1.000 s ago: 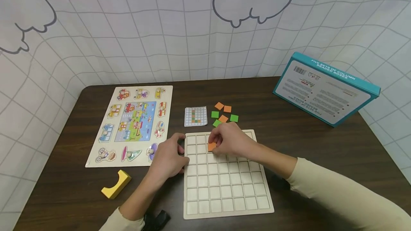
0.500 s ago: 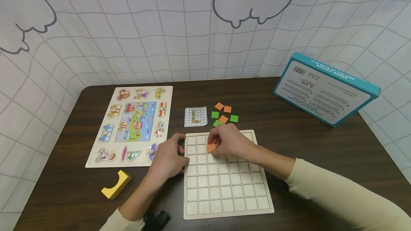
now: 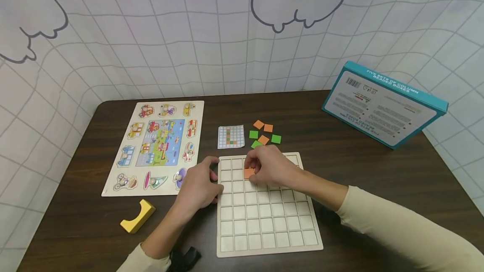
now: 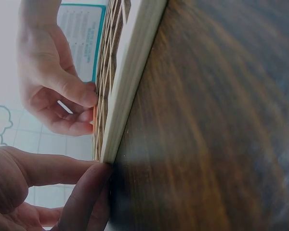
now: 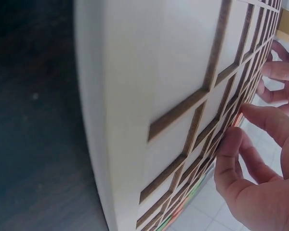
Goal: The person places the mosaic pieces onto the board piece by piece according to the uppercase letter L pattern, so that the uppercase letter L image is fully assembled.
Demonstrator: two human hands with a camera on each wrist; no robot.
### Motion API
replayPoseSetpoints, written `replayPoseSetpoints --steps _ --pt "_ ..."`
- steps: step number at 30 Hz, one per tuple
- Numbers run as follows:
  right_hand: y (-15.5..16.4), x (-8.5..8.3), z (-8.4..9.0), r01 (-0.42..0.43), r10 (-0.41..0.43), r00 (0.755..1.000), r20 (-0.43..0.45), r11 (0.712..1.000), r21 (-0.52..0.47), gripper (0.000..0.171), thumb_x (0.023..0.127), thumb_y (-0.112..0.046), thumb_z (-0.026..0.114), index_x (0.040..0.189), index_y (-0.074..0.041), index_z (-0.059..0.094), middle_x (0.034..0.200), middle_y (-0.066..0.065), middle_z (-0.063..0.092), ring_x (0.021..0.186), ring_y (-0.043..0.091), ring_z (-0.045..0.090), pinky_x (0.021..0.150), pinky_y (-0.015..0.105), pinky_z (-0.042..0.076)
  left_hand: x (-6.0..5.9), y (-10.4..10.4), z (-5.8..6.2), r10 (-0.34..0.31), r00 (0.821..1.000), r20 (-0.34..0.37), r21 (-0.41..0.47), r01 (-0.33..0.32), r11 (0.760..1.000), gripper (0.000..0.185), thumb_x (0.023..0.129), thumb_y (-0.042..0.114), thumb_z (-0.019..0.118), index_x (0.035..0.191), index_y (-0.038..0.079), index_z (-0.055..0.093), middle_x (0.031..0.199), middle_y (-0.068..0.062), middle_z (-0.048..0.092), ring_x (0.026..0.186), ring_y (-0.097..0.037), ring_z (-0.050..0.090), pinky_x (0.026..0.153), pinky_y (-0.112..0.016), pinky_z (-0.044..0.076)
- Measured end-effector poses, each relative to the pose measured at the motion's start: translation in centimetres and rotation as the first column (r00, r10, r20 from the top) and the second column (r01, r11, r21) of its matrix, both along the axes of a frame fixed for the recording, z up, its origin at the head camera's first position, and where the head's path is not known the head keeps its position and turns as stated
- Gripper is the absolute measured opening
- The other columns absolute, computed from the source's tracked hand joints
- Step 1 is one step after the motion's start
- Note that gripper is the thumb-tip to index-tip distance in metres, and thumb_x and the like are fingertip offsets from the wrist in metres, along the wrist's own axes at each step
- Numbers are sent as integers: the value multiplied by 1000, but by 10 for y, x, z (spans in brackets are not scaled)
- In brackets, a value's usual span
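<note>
A pale wooden grid board [image 3: 270, 226] lies on the dark table. My left hand [image 3: 197, 186] grips the board's left edge near its far corner; in the left wrist view the fingertips meet right at the board's rim [image 4: 130, 79]. Over the board's far part, my right hand [image 3: 274, 165] pinches an orange square tile [image 3: 248, 173] between thumb and fingers, at a cell of the second row from the back. From the right wrist view, the tile [image 5: 238, 119] shows as a thin orange strip close on the grid. The right hand covers several cells beside it.
Behind the board lie loose orange tiles [image 3: 268, 128] and green tiles [image 3: 276, 139], next to a small pattern card [image 3: 230, 137]. A picture puzzle board [image 3: 128, 142] is on the left, a yellow arch block [image 3: 138, 217] before it. A teal box [image 3: 382, 104] stands back right.
The right hand has shifted very slightly left with the orange tile, which now sits squarer to the grid. The left hand keeps its grip on the board's edge.
</note>
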State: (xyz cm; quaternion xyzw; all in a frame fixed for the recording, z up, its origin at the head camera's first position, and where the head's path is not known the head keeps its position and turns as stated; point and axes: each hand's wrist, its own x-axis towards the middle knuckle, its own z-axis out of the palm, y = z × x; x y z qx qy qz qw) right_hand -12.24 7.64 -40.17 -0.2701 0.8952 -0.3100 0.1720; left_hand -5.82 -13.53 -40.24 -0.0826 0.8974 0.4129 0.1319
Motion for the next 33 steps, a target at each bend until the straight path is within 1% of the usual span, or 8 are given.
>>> replayPoseSetpoints --steps 6,11,19,23,26,33 --pt "1 0 0 -10 10 1000 6 1000 -15 19 77 -4 82 92 -12 75 78 -1 67 73 10 59 67 26 52 0 0 0 -4 1000 -2 0 4 1000 65 82 -5 74 143 4 55 91 -11 58 48 -16 63 46 -28 56" --pt "2 0 1 -16 16 1000 3 1000 -9 19 77 -5 83 93 -13 75 79 -3 67 73 9 59 67 25 53 1 0 1 -16 1000 -8 -2 16 1000 64 81 -5 74 142 3 55 91 -11 58 49 -16 63 46 -28 56" --pt "2 -1 2 -16 16 1000 -7 1000 4 17 78 -6 82 93 -13 75 82 1 69 74 10 59 68 27 52 1 -1 0 -18 1000 -3 3 18 1000 65 82 -5 74 143 4 55 91 -11 59 49 -17 64 47 -29 56" --pt "4 -2 4 -20 20 1000 -16 1000 -4 18 79 -7 83 95 -11 76 85 2 70 74 9 59 69 27 53 1 -2 -1 -20 1000 -10 8 20 1000 65 81 -6 74 143 4 55 91 -11 59 49 -17 64 46 -29 56" --pt "6 -3 5 -21 20 1000 -14 1000 -16 19 80 -7 85 97 -10 76 88 2 70 75 9 59 70 27 53 1 -2 -1 -22 1000 -18 9 22 1000 65 80 -6 74 142 3 55 90 -11 59 49 -16 64 46 -29 56" --pt "9 -7 11 1 -1 1000 10 1000 -18 19 81 -8 85 98 -10 76 91 4 69 75 10 60 70 27 53 1 -2 -1 -19 1000 -9 9 19 1000 66 80 -6 75 143 4 55 91 -11 59 49 -16 63 46 -29 56"
